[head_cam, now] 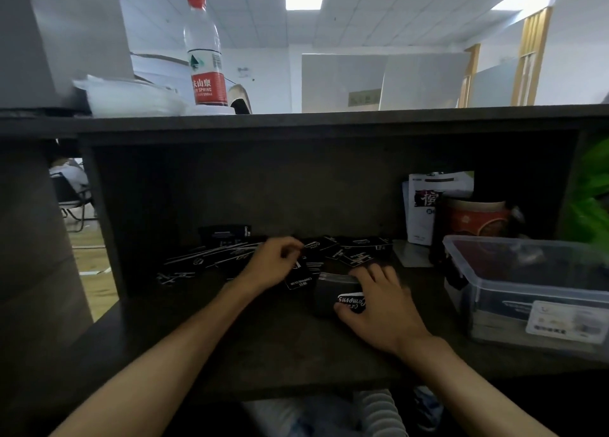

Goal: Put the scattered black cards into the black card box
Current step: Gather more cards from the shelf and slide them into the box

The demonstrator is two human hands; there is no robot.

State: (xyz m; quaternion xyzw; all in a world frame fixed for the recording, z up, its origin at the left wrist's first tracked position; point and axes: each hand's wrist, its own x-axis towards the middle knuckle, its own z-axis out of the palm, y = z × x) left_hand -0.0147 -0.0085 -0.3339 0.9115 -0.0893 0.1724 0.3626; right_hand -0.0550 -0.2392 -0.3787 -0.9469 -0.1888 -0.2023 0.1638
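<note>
Item 1, far left: upper shelf (329, 120) carrying a water bottle (205, 51) beside a pile of clear plastic bags (131, 99); well apart from the work below.

Item 2, left of centre: scattered black cards (211, 255) fanned loosely on the dark desk (263, 344), overlapping one another, with a second black card box (225, 234) lying behind them against the back panel.

Item 3, centre: left hand (275, 262), fingers curled down onto the cards, apparently pinching one; the grip itself is too dim to confirm.

Item 4, right of centre: black card box (333, 293), cards already stacked inside, held by the right hand (379, 308) with fingers wrapped over its far end and thumb on the near side.

Item 5, right: clear plastic container (527, 288), a red cup (474, 220) and a white pouch (425, 206) behind it.

Hazards: thin cards overlap, so lifting one may drag neighbours toward the desk's left edge; a card fed in skewed could catch on the box rim.

Clearance: open desk lies near the body; the container crowds the right, the overhead shelf limits lift.
</note>
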